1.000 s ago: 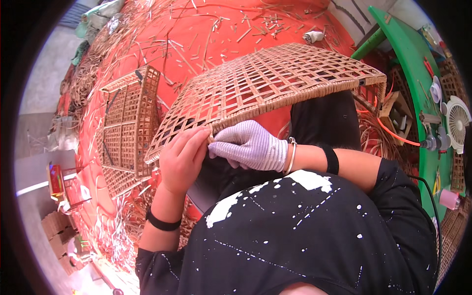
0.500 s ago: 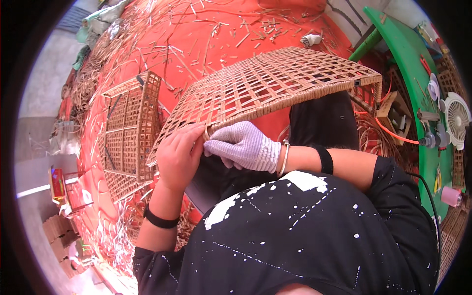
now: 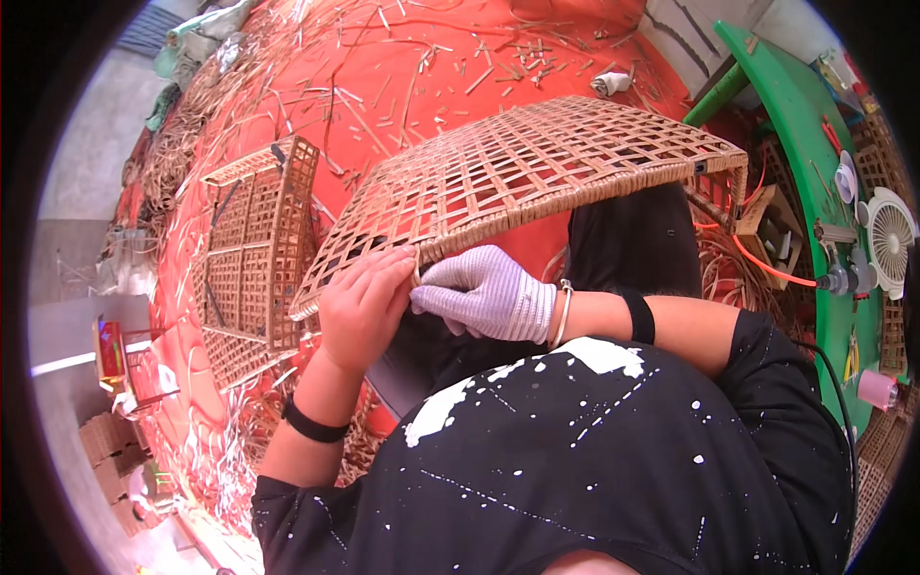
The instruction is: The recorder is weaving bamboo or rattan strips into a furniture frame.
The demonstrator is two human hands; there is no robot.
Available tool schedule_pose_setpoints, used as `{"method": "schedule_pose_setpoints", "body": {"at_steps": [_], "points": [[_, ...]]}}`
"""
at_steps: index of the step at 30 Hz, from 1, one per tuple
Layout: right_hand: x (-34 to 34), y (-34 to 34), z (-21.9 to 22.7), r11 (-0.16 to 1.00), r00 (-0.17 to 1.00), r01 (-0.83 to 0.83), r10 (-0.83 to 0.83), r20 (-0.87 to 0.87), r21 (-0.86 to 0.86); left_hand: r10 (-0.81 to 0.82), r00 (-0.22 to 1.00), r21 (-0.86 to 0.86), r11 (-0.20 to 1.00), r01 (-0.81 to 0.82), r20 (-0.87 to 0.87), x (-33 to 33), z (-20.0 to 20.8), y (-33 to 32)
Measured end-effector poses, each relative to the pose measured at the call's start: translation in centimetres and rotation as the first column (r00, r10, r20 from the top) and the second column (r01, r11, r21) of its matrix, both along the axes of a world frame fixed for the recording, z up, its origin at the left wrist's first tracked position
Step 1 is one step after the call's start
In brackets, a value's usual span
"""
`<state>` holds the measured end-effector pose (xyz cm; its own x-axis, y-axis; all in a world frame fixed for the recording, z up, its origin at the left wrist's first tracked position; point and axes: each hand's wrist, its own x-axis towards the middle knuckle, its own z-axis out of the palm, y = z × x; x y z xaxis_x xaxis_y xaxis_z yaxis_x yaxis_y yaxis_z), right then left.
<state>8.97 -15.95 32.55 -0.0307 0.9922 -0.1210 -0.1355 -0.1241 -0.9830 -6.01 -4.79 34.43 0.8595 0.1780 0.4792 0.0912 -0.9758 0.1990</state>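
Note:
A woven rattan frame [image 3: 517, 158] with an open lattice leans across my knees, its thick wrapped rim [image 3: 565, 196] facing me. My bare left hand [image 3: 369, 297] is closed over the near rim toward its left end, fingers on the lattice and thumb underneath. Right against it, my right hand [image 3: 484, 292] in a pale lilac knitted glove pinches at the same spot. A short length of light rattan strip [image 3: 416, 276] shows at the rim between the two hands; the rest is hidden by the fingers.
Another woven rattan frame [image 3: 254, 249] stands to the left on the red floor covering [image 3: 402, 57], among scattered strip offcuts. At the right is a green table [image 3: 795, 115] bearing a white fan [image 3: 889, 235] and a power tool [image 3: 843, 278] with an orange hose. Beside it sits an open carton [image 3: 767, 235].
Both hands have shifted slightly to the right along the near rim, staying close together. The rattan frame keeps nearly the same position.

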Motion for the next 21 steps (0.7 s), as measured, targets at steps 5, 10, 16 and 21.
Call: {"method": "schedule_pose_setpoints", "body": {"at_steps": [5,10,16,21], "points": [[0.22,-0.03,0.21,1.000,1.000,-0.029,0.029,0.011,0.009,0.002,1.000,-0.068,0.998,0.000,0.021,-0.06,-0.38,-0.10],[0.25,0.04,-0.31,0.999,0.998,-0.040,0.039,0.039,0.032,-0.011,1.000,-0.091,0.996,0.013,0.024,0.07,-0.52,0.13],[0.26,0.36,0.07,0.998,0.999,-0.013,0.011,-0.033,-0.053,0.011,1.000,-0.006,1.000,-0.012,-0.027,0.58,-0.18,0.46],[0.39,0.26,0.51,0.987,0.995,0.000,-0.016,-0.099,-0.159,0.112,0.994,-0.028,0.993,-0.112,-0.015,0.83,-0.50,0.15]]}}
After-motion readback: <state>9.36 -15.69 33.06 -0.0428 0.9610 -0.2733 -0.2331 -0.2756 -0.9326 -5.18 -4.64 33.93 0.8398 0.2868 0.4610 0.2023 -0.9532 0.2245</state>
